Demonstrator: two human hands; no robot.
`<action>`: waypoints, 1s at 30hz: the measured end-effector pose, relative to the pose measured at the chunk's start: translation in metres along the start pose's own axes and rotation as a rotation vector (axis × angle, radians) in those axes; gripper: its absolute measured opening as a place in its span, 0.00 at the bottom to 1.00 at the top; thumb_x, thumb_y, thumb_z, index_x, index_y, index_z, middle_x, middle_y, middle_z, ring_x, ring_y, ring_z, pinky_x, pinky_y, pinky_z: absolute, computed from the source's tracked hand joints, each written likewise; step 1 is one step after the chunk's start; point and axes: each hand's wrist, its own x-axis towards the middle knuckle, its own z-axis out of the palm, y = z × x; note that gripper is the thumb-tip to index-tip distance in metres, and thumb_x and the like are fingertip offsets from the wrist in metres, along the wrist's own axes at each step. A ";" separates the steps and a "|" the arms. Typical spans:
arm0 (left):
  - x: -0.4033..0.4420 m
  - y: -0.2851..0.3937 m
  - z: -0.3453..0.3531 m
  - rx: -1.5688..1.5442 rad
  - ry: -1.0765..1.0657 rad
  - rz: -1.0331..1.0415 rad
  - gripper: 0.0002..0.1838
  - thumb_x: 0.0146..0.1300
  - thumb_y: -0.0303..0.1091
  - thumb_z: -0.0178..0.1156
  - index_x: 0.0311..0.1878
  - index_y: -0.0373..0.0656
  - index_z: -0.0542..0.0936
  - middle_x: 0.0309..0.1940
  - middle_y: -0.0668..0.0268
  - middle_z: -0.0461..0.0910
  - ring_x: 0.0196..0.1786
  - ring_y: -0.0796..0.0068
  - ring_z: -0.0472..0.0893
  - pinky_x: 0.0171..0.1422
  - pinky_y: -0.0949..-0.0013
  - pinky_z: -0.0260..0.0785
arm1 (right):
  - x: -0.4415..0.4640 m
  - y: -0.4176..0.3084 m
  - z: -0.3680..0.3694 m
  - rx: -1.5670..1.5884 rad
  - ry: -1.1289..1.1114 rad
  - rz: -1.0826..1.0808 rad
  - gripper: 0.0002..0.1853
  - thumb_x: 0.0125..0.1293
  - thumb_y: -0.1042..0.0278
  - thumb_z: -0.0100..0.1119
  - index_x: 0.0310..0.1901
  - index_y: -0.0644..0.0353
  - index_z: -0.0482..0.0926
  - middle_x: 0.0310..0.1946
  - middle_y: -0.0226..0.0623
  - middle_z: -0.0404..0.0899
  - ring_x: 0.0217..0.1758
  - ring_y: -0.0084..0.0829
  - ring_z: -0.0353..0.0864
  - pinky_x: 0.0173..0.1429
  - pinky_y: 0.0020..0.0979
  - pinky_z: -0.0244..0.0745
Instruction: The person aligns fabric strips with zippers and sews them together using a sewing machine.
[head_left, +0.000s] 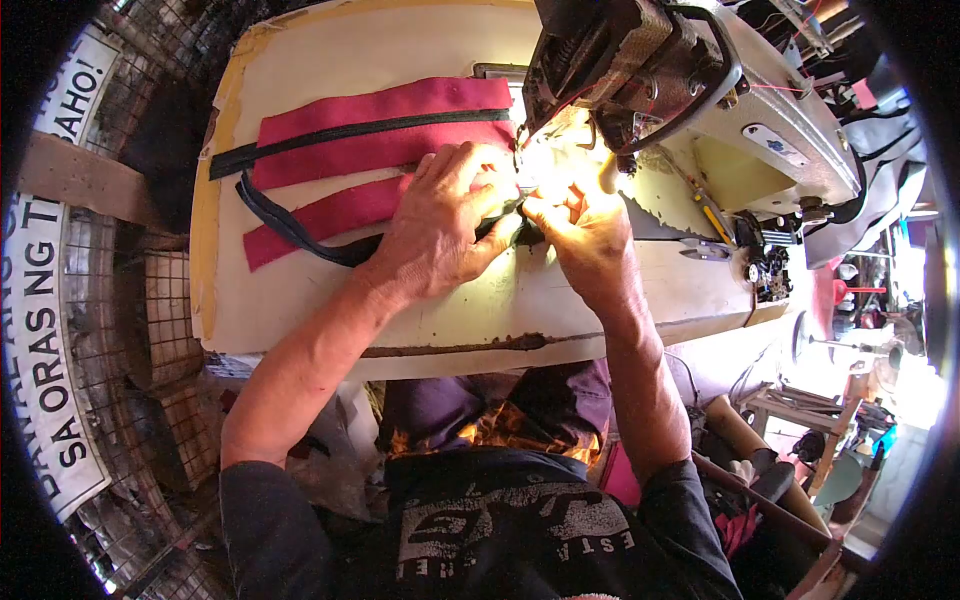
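Observation:
Red fabric strips lie on the sewing table, and a black zipper tape runs along the seam between the upper two. A loose length of black zipper curves down and passes under my left wrist. My left hand rests over the lower red strip beside the needle, its thumb and fingers closed around dark zipper tape. Just right of it, my right hand pinches the end of the same dark tape. Strong lamp glare washes out the fingertips and the needle area of the sewing machine.
The pale tabletop has a worn front edge. A yellow-handled cutter and a small metal tool lie to the right, near a bobbin winder. Lettered signboard and wire mesh stand at left; clutter fills the right.

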 end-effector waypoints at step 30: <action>0.049 0.009 0.011 0.341 -0.326 -0.149 0.11 0.64 0.40 0.63 0.41 0.44 0.86 0.50 0.56 0.83 0.58 0.51 0.77 0.64 0.50 0.67 | -0.042 0.017 -0.023 -0.579 0.062 -0.483 0.20 0.64 0.73 0.65 0.59 0.57 0.83 0.50 0.40 0.85 0.55 0.45 0.83 0.57 0.43 0.81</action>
